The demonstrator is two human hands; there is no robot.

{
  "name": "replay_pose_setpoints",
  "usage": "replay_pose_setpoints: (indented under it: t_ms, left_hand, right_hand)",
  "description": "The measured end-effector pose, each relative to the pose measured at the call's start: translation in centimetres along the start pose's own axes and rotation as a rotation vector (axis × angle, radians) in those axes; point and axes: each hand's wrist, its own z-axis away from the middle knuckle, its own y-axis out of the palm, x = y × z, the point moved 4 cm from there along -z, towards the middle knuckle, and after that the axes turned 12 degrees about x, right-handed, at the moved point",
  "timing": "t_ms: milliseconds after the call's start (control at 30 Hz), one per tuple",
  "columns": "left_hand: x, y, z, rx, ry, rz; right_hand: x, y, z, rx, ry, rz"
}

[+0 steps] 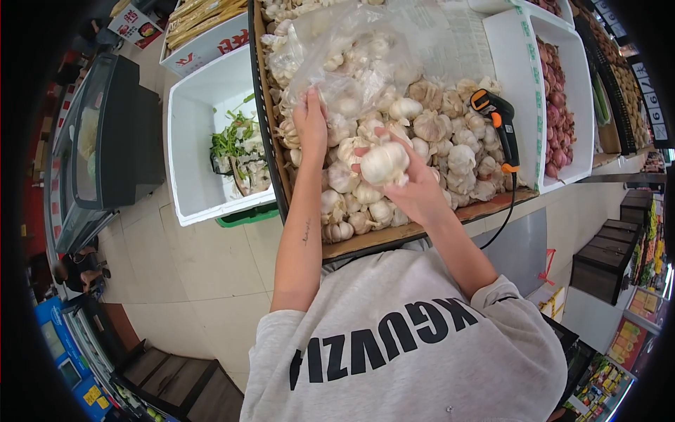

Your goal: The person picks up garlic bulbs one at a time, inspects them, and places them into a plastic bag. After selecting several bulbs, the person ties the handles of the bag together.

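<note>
In the head view a large heap of garlic bulbs (460, 159) fills a crate (415, 233) in front of me. My right hand (415, 184) has its fingers wrapped round a whitish garlic bulb (384, 163), held up over the heap. To the left, my left hand (310, 126) grips the near edge of a clear plastic bag (344, 60). The bag spreads over the far part of the heap, with garlic showing through it. A black and orange barcode scanner (498, 126) lies on the bulbs at the right, its cable running down over the crate edge.
Left of the crate stands a white foam box (184, 151) holding green leaves and scraps (239, 144). On the right, red onions (555, 105) sit in another white foam box (582, 119). A dark glass-fronted cabinet (116, 126) stands farther left on the tiled floor (190, 260).
</note>
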Motion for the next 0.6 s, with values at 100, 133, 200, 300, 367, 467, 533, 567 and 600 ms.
replay_pose_setpoints:
  t_ms: [100,133,200,300,367,467,533,567,600]
  left_hand:
    - [0.0,0.0,0.0,-0.012,-0.015,-0.012]
    - [0.1,-0.1,-0.1,-0.001,0.011,-0.019]
    - [0.2,0.0,-0.2,0.010,0.043,-0.027]
    - [0.0,0.1,-0.1,-0.032,0.060,0.090]
    - [-0.1,0.0,0.0,-0.002,0.023,0.017]
    - [0.0,0.0,-0.2,-0.007,0.037,0.019]
    - [-0.2,-0.1,-0.2,-0.003,0.033,0.006]
    - [-0.1,-0.1,0.0,0.003,0.020,-0.010]
    - [0.1,-0.1,0.0,0.001,0.015,-0.007]
  right_hand:
    - [0.0,-0.6,-1.5,-0.043,0.100,-0.243]
    - [0.0,-0.8,-2.1,-0.064,0.164,-0.377]
    - [0.2,-1.3,-4.1,-0.104,0.164,-0.452]
    - [0.9,-1.9,-7.6,-0.133,0.116,-0.519]
    - [1.5,-3.3,-9.9,-0.137,0.054,-0.549]
    - [2.0,-5.7,-12.3,-0.301,-0.045,-0.567]
    - [2.7,-6.7,-13.3,-0.279,-0.136,-0.392]
    - [3.1,-7.1,-13.3,-0.262,-0.223,-0.220]
    - [3.1,-6.8,-13.1,-0.266,-0.219,-0.220]
